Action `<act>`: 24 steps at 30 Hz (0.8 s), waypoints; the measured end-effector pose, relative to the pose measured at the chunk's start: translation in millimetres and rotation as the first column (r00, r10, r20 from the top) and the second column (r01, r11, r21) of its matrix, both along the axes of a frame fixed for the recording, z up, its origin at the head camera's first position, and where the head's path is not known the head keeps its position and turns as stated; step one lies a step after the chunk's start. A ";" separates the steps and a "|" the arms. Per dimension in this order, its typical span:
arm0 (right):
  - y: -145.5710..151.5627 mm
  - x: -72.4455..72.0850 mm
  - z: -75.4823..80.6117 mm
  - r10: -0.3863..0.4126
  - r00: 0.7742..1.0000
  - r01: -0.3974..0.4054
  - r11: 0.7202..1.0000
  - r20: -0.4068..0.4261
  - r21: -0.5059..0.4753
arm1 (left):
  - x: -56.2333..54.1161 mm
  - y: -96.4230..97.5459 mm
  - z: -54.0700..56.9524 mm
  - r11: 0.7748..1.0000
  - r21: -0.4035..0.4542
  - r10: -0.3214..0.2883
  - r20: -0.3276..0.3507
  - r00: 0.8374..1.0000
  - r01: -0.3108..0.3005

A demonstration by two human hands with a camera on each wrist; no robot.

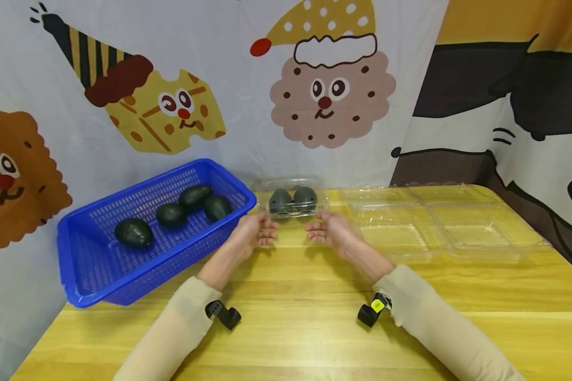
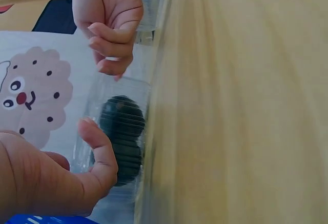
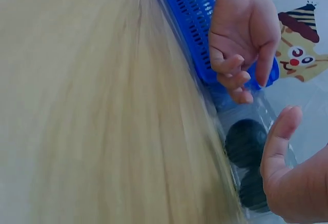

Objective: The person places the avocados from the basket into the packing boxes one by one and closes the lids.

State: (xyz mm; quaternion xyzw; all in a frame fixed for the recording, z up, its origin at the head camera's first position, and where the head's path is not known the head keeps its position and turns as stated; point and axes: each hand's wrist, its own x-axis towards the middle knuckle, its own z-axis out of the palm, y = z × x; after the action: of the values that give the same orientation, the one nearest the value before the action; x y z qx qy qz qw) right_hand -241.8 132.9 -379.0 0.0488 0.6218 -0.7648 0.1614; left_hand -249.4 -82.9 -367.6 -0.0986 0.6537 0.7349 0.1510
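A clear plastic clamshell box [image 1: 293,212] with two dark avocados [image 1: 305,200] inside sits at the back of the table, against the curtain. At its near left corner is my left hand [image 1: 253,232], fingers loosely bent and holding nothing. My right hand [image 1: 336,233] mirrors it at the near right corner, also with nothing in its grasp. In the left wrist view, the left thumb [image 2: 95,134] overlaps the box in front of the avocados. From the right wrist, the right thumb [image 3: 284,126] shows raised beside the box.
A blue plastic basket [image 1: 83,283] on the left holds several loose avocados [image 1: 133,233]. Clear plastic boxes [image 1: 395,238] lie opened out on the right side of the wooden table [image 1: 295,328]. A printed curtain [image 1: 248,95] hangs behind the table.
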 end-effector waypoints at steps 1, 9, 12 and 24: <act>-1.4 1.1 0.3 0.010 1.000 -0.010 1.000 0.006 -0.002 | 1.1 0.0 0.5 1.000 0.003 -0.003 -0.001 1.000 0.003; -1.9 8.7 8.5 0.113 0.994 -0.112 0.990 -0.005 0.087 | 4.0 -3.7 7.6 0.996 -0.035 -0.078 0.006 0.997 0.078; 1.6 10.7 12.9 0.154 0.988 -0.152 0.981 -0.009 0.124 | 5.0 -4.8 8.7 0.992 -0.060 -0.112 0.005 0.994 0.112; 14.3 14.4 30.7 0.228 0.973 -0.221 0.962 -0.025 0.160 | 9.9 -1.3 14.5 0.967 -0.124 -0.220 0.029 0.975 0.222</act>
State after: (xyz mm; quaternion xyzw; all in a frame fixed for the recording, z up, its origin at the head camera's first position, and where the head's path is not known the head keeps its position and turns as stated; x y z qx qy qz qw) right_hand -227.4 147.2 -348.2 -0.0260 0.6848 -0.6912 0.2294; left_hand -239.5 -84.2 -353.1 -0.0399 0.7048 0.6699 0.2302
